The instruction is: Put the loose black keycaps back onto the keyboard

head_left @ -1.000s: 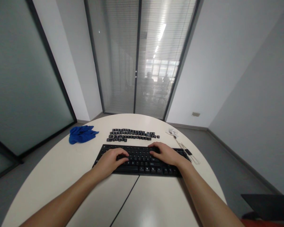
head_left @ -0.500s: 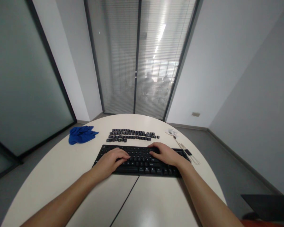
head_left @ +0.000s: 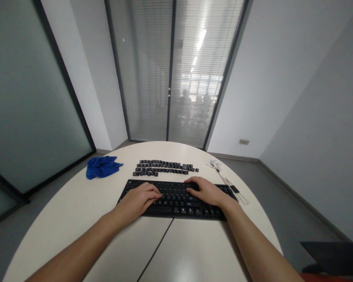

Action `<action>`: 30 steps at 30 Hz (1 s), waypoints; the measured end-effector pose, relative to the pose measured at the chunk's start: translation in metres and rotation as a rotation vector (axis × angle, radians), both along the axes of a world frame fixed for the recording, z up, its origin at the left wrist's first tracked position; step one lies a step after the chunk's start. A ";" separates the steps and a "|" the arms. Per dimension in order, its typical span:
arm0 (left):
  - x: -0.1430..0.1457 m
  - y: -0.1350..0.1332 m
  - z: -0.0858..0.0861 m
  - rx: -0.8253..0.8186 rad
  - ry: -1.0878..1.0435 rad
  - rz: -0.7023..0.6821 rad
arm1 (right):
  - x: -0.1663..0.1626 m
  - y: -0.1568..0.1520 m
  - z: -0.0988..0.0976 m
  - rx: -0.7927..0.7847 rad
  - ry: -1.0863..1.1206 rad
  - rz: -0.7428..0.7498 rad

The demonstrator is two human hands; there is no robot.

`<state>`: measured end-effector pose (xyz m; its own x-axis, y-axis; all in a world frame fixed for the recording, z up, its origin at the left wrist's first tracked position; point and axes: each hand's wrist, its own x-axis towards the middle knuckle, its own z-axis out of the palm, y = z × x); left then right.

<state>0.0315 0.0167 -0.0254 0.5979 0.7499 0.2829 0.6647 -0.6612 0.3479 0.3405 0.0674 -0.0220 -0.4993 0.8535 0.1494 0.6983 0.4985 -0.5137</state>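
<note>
A black keyboard [head_left: 176,199] lies across the middle of a round white table [head_left: 76,207]. My left hand [head_left: 139,199] rests on its left half, fingers stretched over the keys and holding nothing. On the right half lies my right hand [head_left: 206,190], fingers flat on the keys and likewise empty. Behind the keyboard, several loose black keycaps [head_left: 163,167] are laid out in rows on the table.
A crumpled blue cloth [head_left: 101,166] lies at the table's back left. At the back right are a small white object [head_left: 214,163] and a thin wire tool with a black part [head_left: 233,189]. Glass walls with blinds stand behind the table. A dark object [head_left: 335,254] sits at the lower right.
My left hand's fingers have shifted slightly to the right over the keys. My right hand has stayed almost still.
</note>
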 end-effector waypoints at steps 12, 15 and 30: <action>0.003 -0.001 0.004 0.088 0.087 -0.042 | 0.001 0.001 -0.002 -0.005 0.008 -0.002; 0.004 -0.003 0.005 0.076 0.100 -0.032 | 0.002 0.002 -0.004 0.001 0.004 -0.001; 0.000 -0.016 0.020 0.000 0.113 -0.006 | 0.001 0.001 -0.004 0.007 -0.005 -0.007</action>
<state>0.0320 0.0006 -0.0057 0.6305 0.7463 0.2136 0.6956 -0.6653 0.2713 0.3419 0.0687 -0.0260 -0.4943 0.8556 0.1534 0.7040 0.4976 -0.5068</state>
